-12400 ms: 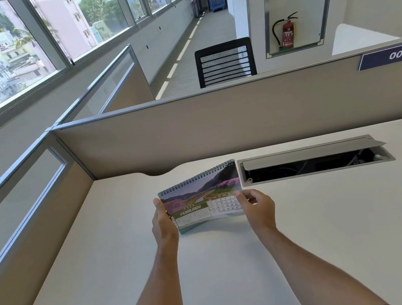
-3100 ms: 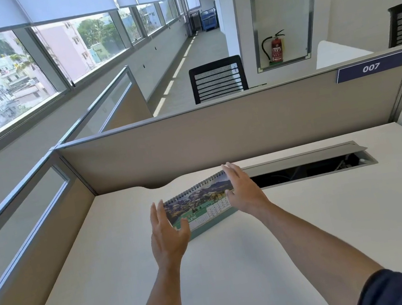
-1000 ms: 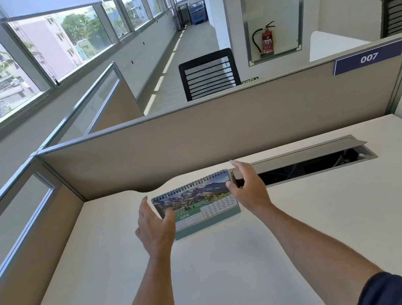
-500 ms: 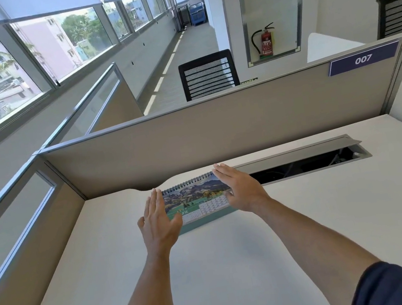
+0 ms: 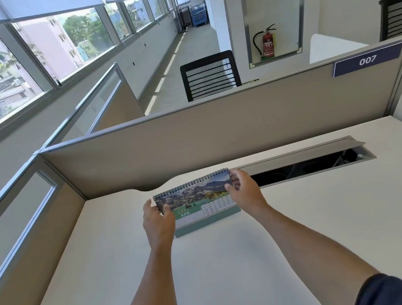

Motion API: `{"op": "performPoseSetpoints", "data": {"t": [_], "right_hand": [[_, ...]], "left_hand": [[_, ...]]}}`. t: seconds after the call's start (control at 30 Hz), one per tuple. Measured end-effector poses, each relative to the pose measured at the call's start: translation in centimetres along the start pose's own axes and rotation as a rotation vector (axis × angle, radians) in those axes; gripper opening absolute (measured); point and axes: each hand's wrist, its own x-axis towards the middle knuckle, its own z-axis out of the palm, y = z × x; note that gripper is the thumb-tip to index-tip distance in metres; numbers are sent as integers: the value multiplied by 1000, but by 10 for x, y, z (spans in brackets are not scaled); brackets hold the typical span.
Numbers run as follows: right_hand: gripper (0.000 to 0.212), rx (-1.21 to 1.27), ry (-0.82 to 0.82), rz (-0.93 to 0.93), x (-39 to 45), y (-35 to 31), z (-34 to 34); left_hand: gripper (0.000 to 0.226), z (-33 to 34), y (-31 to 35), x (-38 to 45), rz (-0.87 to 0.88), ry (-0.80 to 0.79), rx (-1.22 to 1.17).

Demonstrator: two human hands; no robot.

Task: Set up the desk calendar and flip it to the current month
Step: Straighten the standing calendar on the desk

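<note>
Both hands, flat on the page half a second ago, now pinch the top corners of the spiral-bound desk calendar with the teal base [image 5: 204, 202]. It stands on the white desk [image 5: 240, 265], showing June. Left hand [image 5: 156, 219] and right hand [image 5: 245, 191] apparently steady or lift the page; beside it gapes the grey cable tray [image 5: 302, 162].

windows [image 5: 19, 57]: daylit, along the left wall
partition [image 5: 218, 133]: beige, behind the desk [image 5: 240, 265]
chair [image 5: 210, 75]: black, beyond the partition
</note>
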Motion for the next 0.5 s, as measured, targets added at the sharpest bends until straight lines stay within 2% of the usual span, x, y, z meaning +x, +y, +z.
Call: {"op": "performPoseSetpoints", "data": {"t": [0.07,0.13,0.27,0.37,0.5], "right_hand": [[30,55,5,64,5,3,3],[28,108,11,124,10,4,5],[41,214,42,200,18,5,8],[55,206,43,263,25,3,8],[62,84,9,289,38,-6,6]], "left_hand": [[35,1,-5,9,-57,25,-3],[27,2,-12,18,-89,28,12],[47,6,-20,33,-67,10,53],[71,10,-17,37,-164,-35,-47],[74,10,-9,42,-230,-45,-114]]}}
